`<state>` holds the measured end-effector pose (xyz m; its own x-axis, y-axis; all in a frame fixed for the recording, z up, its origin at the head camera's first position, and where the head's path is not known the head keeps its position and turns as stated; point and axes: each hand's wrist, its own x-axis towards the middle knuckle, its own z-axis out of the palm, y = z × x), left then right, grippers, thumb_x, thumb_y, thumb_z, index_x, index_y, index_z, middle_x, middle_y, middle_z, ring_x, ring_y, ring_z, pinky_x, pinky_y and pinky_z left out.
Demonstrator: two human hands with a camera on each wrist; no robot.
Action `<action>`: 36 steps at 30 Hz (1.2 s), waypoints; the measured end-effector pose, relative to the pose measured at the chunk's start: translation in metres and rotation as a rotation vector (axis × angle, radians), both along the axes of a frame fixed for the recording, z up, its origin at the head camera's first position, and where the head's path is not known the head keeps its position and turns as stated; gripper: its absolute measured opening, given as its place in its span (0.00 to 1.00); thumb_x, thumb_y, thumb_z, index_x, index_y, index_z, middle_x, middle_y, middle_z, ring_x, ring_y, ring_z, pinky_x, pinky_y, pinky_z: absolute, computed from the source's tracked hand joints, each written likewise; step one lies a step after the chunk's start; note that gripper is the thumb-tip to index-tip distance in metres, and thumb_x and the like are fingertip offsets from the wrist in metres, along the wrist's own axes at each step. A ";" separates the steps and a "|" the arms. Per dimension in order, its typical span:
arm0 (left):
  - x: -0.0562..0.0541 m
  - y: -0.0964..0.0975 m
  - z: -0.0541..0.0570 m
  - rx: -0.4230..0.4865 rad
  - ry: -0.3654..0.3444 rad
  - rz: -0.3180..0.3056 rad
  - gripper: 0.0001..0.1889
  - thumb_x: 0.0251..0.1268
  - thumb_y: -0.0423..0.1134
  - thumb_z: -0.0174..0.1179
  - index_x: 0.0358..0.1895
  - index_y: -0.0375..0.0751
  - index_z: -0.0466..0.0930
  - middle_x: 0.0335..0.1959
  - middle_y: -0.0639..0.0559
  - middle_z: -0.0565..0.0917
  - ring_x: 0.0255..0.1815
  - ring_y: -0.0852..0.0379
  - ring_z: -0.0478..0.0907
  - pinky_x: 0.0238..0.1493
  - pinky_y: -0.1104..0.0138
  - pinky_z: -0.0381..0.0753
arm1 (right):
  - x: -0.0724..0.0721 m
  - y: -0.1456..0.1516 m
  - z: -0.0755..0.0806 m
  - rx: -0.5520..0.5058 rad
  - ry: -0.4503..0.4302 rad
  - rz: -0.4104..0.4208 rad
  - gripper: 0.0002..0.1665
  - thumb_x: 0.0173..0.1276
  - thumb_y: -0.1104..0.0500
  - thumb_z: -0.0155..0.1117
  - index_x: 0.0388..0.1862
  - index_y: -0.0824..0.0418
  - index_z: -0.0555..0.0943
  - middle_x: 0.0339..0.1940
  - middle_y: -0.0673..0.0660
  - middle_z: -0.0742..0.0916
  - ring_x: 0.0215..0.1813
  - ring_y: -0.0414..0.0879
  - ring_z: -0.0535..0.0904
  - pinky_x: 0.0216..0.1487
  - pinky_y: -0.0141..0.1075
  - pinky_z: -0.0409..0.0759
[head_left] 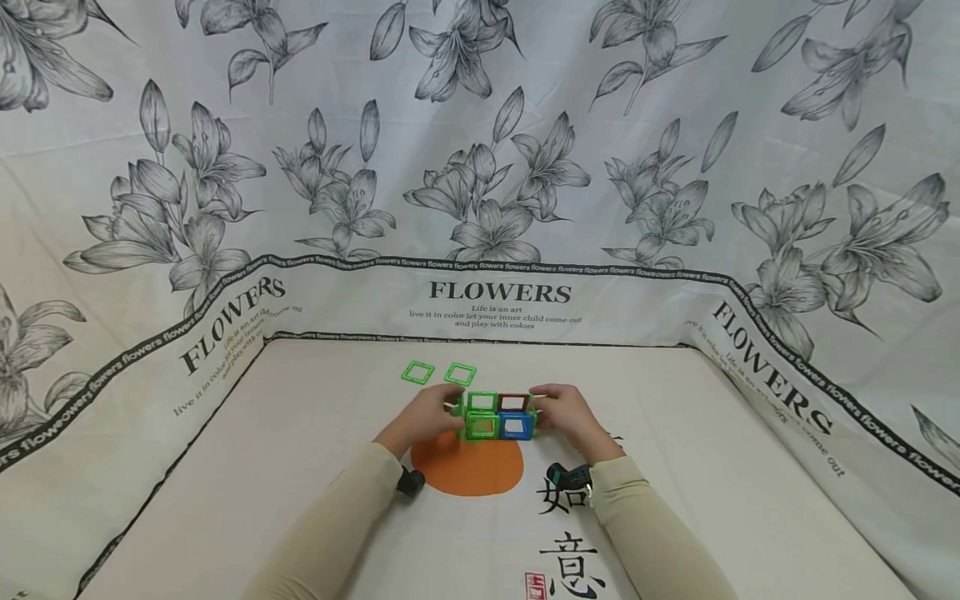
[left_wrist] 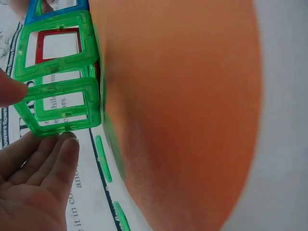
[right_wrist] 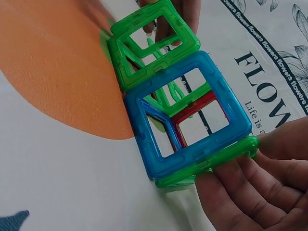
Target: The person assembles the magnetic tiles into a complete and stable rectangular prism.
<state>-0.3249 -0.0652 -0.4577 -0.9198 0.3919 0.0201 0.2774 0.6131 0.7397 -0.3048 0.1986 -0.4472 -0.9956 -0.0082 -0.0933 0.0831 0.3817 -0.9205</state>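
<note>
A small box-like block of magnetic tiles stands on the table: green tile (head_left: pixel 482 437) and blue tile (head_left: pixel 516 437) in front, with a red tile (head_left: pixel 513 396) behind. From the left, my left hand (head_left: pixel 427 414) pinches the green end tile (left_wrist: pixel 67 128) between the thumb (left_wrist: pixel 9 91) above and the fingers below. My right hand (head_left: pixel 566 412) grips the opposite end, its thumb and fingers around a green tile (right_wrist: pixel 207 163) that lies along the blue one's edge. In the right wrist view the block's inside shows through the open frames.
Two loose green tiles, one at the left (head_left: pixel 406 372) and one nearer (head_left: pixel 447 372), lie behind the block. The white cloth bears an orange disc (head_left: pixel 467 471) and black brushed characters (head_left: pixel 573 567). A flower-printed curtain (head_left: pixel 495 304) encloses the back and sides.
</note>
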 end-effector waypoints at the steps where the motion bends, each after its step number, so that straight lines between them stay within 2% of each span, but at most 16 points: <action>1: 0.000 0.001 0.000 0.005 -0.008 0.003 0.35 0.51 0.39 0.65 0.67 0.40 0.69 0.61 0.46 0.77 0.61 0.49 0.76 0.60 0.55 0.78 | 0.000 0.000 0.000 -0.004 -0.002 -0.004 0.24 0.69 0.61 0.57 0.63 0.66 0.75 0.52 0.67 0.85 0.32 0.46 0.84 0.39 0.42 0.86; 11: 0.003 0.005 0.002 0.028 -0.058 0.003 0.36 0.52 0.37 0.65 0.68 0.39 0.68 0.61 0.46 0.78 0.63 0.48 0.75 0.61 0.55 0.77 | -0.003 -0.001 -0.003 0.000 -0.001 -0.016 0.24 0.68 0.61 0.58 0.63 0.65 0.76 0.53 0.65 0.84 0.34 0.47 0.84 0.40 0.41 0.86; 20: 0.006 0.007 0.004 -0.003 -0.037 -0.009 0.35 0.53 0.36 0.64 0.69 0.40 0.68 0.63 0.46 0.76 0.64 0.48 0.75 0.61 0.55 0.78 | -0.002 -0.001 -0.003 -0.001 0.002 -0.014 0.24 0.68 0.62 0.58 0.63 0.66 0.75 0.53 0.67 0.84 0.32 0.46 0.84 0.39 0.41 0.86; 28: 0.004 0.008 0.002 -0.007 -0.051 0.001 0.36 0.53 0.36 0.64 0.69 0.39 0.67 0.63 0.47 0.76 0.64 0.48 0.75 0.62 0.55 0.77 | -0.001 -0.001 -0.001 0.009 0.004 -0.012 0.25 0.68 0.62 0.57 0.63 0.67 0.75 0.53 0.68 0.84 0.31 0.46 0.84 0.39 0.42 0.86; 36: 0.004 0.008 0.001 -0.004 -0.033 -0.019 0.36 0.53 0.37 0.63 0.70 0.38 0.66 0.65 0.46 0.74 0.65 0.48 0.74 0.63 0.54 0.76 | 0.000 -0.001 0.000 0.018 -0.001 -0.008 0.25 0.68 0.61 0.57 0.63 0.66 0.75 0.54 0.67 0.84 0.33 0.46 0.83 0.39 0.41 0.86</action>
<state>-0.3205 -0.0574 -0.4564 -0.9125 0.4090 -0.0122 0.2640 0.6113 0.7461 -0.3051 0.1976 -0.4476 -0.9956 0.0013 -0.0942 0.0869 0.3979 -0.9133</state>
